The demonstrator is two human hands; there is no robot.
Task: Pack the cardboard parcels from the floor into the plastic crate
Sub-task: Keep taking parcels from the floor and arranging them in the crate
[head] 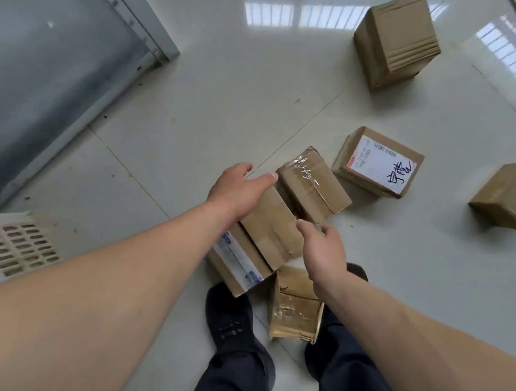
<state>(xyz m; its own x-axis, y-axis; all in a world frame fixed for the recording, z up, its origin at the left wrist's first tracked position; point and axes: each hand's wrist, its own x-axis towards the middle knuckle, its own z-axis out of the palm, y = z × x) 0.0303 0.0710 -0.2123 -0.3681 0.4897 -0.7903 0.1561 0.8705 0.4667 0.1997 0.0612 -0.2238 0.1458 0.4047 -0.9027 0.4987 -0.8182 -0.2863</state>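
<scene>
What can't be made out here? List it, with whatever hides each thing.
Head view only:
- Plastic crate: cut off by the left edge; its inside is out of sight.
- Held parcel: the far end is covered by the left hand, the near corner by the right hand.
- Parcel between the feet: partly behind the right forearm.
- Labelled parcel: print too small to read.
- Parcel at the right edge: cut off.

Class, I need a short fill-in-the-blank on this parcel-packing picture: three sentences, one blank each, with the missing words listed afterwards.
1. The left hand grips a cardboard parcel from its far side, while the ____ hand touches its near corner.
2. The white plastic crate stands at the ____ edge of the picture.
3. The parcel with handwriting bears a ____ label.

Missing words: right; left; white
</scene>
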